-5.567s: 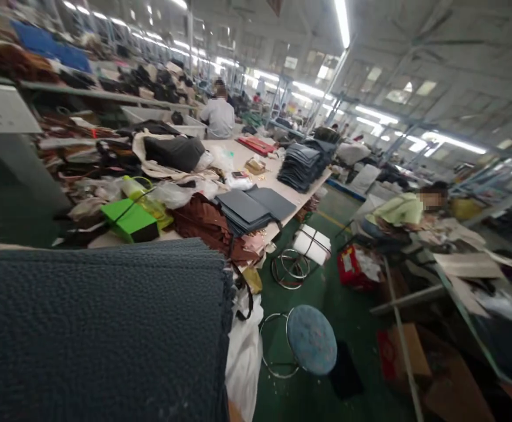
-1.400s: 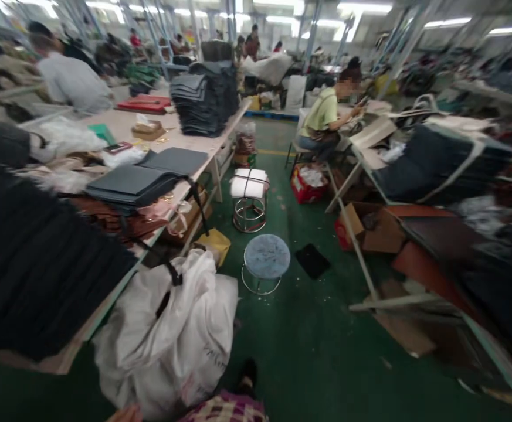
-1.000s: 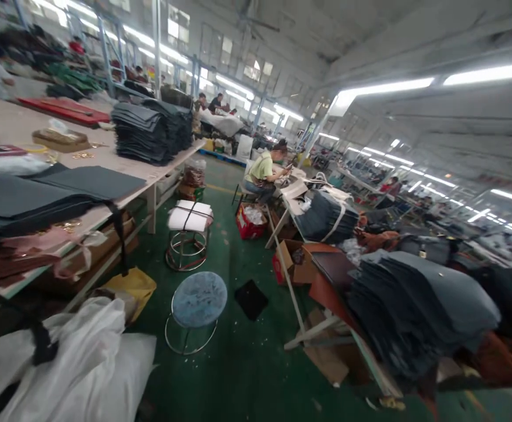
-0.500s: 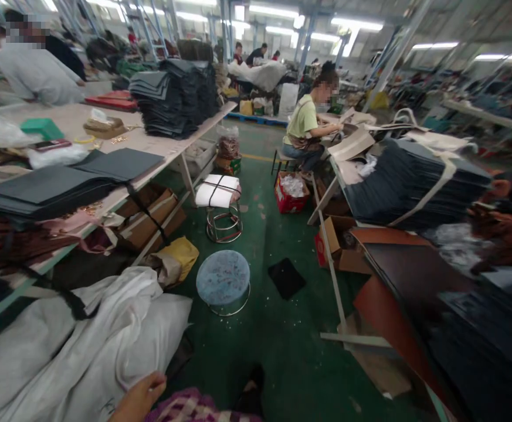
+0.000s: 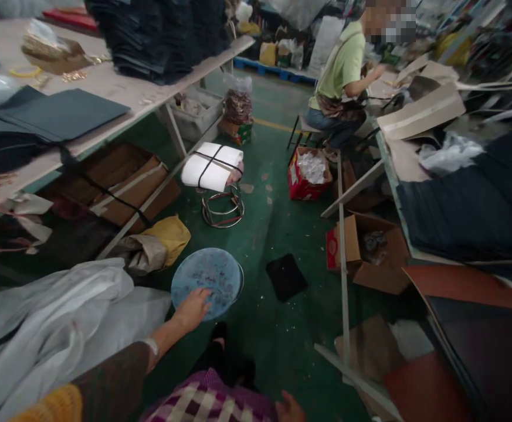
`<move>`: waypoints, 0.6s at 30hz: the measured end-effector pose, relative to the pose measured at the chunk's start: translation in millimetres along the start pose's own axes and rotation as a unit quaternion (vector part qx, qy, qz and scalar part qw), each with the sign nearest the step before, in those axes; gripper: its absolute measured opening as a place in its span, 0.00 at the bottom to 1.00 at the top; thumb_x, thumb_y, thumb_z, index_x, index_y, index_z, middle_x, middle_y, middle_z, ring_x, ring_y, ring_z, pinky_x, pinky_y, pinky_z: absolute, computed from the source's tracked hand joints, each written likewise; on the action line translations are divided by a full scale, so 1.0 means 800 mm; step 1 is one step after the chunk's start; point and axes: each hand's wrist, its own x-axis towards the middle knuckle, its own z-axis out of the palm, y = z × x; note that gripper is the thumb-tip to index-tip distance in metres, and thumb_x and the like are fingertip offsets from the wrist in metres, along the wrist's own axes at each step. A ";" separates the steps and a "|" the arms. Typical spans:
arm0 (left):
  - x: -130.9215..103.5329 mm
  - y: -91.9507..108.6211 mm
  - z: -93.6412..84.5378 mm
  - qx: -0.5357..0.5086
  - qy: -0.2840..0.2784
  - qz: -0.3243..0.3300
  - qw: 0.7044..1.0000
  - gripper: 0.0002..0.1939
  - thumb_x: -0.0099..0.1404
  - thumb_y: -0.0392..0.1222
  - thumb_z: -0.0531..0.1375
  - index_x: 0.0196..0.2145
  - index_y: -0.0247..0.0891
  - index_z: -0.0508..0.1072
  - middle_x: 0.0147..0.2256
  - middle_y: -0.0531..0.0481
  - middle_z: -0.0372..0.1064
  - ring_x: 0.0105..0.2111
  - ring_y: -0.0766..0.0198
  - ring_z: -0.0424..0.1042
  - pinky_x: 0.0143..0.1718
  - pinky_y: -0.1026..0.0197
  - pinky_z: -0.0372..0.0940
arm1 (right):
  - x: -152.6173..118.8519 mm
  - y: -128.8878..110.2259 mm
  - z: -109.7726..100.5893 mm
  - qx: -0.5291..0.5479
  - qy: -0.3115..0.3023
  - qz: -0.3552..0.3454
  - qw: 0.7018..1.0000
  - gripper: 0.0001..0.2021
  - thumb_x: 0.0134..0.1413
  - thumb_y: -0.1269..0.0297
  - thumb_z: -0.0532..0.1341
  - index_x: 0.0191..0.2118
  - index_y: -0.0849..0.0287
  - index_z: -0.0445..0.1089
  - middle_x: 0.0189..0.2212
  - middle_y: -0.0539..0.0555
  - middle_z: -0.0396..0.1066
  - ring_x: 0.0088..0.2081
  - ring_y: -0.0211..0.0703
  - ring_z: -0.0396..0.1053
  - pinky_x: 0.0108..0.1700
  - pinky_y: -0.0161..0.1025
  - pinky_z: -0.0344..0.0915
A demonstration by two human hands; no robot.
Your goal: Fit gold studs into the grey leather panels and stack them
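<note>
My left hand (image 5: pixel 194 308) reaches out over the near edge of a round stool (image 5: pixel 209 269) with a blue, speckled seat and a metal ring frame. Its fingers are stretched forward and hold nothing; whether the fingertips rest on the seat I cannot tell. Only part of my right hand (image 5: pixel 290 407) shows at the bottom edge, beside the purple checked cloth (image 5: pixel 212 401) at my waist. Its visible fingers look apart, with nothing seen in them. A dark flat piece (image 5: pixel 286 277) lies on the floor right of the stool.
A second stool (image 5: pixel 223 208) bears a strapped white bundle (image 5: pixel 214 166). White sacks (image 5: pixel 62 316) lie at left, under a table (image 5: pixel 143 99) with dark stacks. Another person (image 5: pixel 341 76) sits at the right-hand table. Beside it stand a red box (image 5: pixel 306 181) and an opened carton (image 5: pixel 383 258).
My left hand has moved from beside the white sacks forward and right, over the blue stool. My right hand has come into view. The view has tilted down and moved forward.
</note>
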 end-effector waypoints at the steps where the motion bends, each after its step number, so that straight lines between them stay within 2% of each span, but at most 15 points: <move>1: 0.024 0.006 0.010 0.011 0.006 0.012 1.000 0.10 0.65 0.43 0.63 0.42 0.35 0.73 0.48 0.45 0.69 0.52 0.53 0.66 0.59 0.42 0.55 | 0.027 0.002 0.002 -0.002 -0.003 0.021 1.000 0.14 0.57 0.56 0.64 0.45 0.57 0.72 0.45 0.55 0.74 0.47 0.48 0.72 0.50 0.47 0.69; 5: 0.109 0.018 0.060 0.070 0.023 0.055 0.996 0.18 0.64 0.42 0.62 0.51 0.37 0.71 0.59 0.40 0.61 0.61 0.48 0.56 0.63 0.42 0.47 | 0.138 0.014 0.020 0.011 -0.015 0.056 0.998 0.17 0.49 0.60 0.62 0.45 0.59 0.73 0.42 0.58 0.77 0.49 0.53 0.74 0.54 0.45 0.68; 9: 0.169 0.005 0.113 0.137 0.026 0.097 0.986 0.26 0.61 0.42 0.62 0.57 0.37 0.68 0.65 0.38 0.52 0.67 0.47 0.44 0.67 0.47 0.34 | 0.255 0.028 0.043 0.015 -0.033 0.047 0.998 0.26 0.42 0.60 0.59 0.50 0.64 0.71 0.44 0.60 0.77 0.50 0.54 0.73 0.52 0.41 0.68; 13: 0.194 -0.024 0.146 0.178 0.038 0.112 0.977 0.28 0.62 0.47 0.60 0.59 0.40 0.67 0.67 0.42 0.49 0.68 0.47 0.40 0.67 0.44 0.27 | 0.379 0.050 0.056 -0.019 -0.030 0.038 0.999 0.33 0.43 0.60 0.58 0.58 0.71 0.64 0.46 0.63 0.75 0.50 0.51 0.73 0.53 0.38 0.67; 15: 0.198 -0.040 0.153 0.210 0.041 0.118 0.970 0.28 0.62 0.49 0.60 0.60 0.43 0.67 0.67 0.45 0.50 0.68 0.46 0.41 0.67 0.43 0.29 | 0.442 0.061 0.055 -0.047 -0.019 0.042 0.998 0.36 0.44 0.61 0.58 0.60 0.74 0.60 0.47 0.66 0.74 0.50 0.52 0.73 0.52 0.39 0.66; 18: 0.203 -0.059 0.159 0.289 0.069 0.158 0.942 0.29 0.61 0.50 0.60 0.60 0.49 0.66 0.66 0.49 0.51 0.67 0.45 0.46 0.67 0.42 0.35 | 0.539 0.074 0.040 -0.086 0.010 0.032 0.996 0.38 0.45 0.60 0.60 0.63 0.71 0.57 0.48 0.66 0.73 0.51 0.52 0.72 0.52 0.39 0.66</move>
